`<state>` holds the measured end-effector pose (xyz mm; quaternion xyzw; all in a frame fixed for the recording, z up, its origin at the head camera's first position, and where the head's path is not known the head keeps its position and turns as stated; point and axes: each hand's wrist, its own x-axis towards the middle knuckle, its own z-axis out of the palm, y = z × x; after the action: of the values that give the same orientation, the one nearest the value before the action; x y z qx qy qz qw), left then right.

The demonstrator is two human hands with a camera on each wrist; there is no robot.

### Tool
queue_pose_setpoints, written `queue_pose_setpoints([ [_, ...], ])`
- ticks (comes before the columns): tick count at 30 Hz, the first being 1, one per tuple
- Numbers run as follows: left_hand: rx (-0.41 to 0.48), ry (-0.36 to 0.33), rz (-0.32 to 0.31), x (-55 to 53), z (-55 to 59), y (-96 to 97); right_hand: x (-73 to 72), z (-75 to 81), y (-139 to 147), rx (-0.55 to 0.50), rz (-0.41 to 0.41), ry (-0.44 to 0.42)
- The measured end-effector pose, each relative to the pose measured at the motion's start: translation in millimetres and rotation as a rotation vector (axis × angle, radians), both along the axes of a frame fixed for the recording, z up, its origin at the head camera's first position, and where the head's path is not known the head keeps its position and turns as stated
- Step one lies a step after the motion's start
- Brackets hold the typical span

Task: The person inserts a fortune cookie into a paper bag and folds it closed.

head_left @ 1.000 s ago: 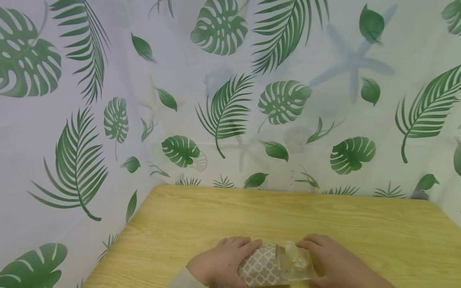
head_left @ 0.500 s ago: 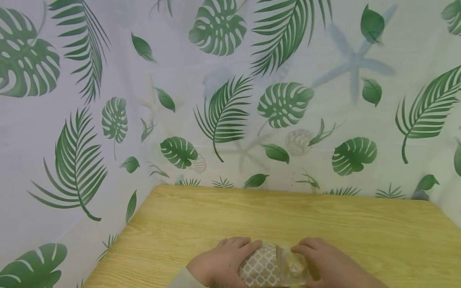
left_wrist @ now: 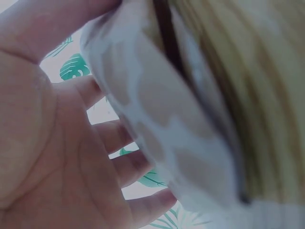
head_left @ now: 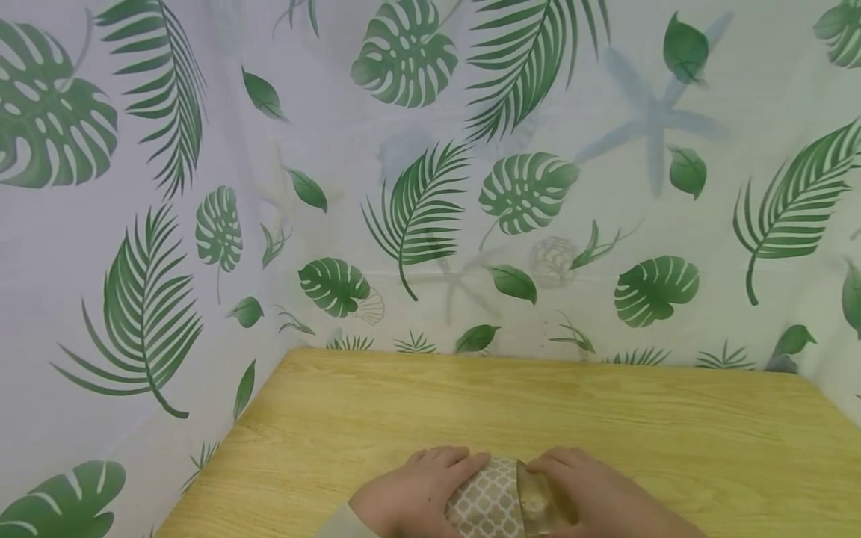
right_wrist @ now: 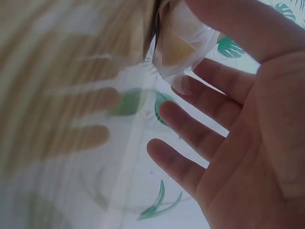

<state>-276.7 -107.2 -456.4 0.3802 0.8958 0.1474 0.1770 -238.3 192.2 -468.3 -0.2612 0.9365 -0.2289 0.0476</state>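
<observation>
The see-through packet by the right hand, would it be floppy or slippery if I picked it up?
The see-through packet is probably a bit floppy, because its wrapping looks creased. It might feel slippery, since it looks shiny. Its uneven shape probably wouldn't roll easily.

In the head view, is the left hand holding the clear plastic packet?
No, the left hand grips the patterned item, while the right hand holds the clear plastic packet.
</observation>
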Motion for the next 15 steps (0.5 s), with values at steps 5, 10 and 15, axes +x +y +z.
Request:
queue_pose_setpoints([
  [5, -0.012, 0.011, 0.008, 1.4, -4.8, 0.1, -1.9, -4.4, -6.3, -0.084, -0.022, -0.112],
  [10, -0.020, 0.033, 0.011, 2.1, -10.3, 0.5, -0.7, -10.3, -5.5, -0.098, -0.008, -0.124],
  [15, -0.015, 0.052, -0.002, 1.9, -14.3, 1.8, 4.2, -12.8, 4.7, -0.114, -0.028, -0.114],
])
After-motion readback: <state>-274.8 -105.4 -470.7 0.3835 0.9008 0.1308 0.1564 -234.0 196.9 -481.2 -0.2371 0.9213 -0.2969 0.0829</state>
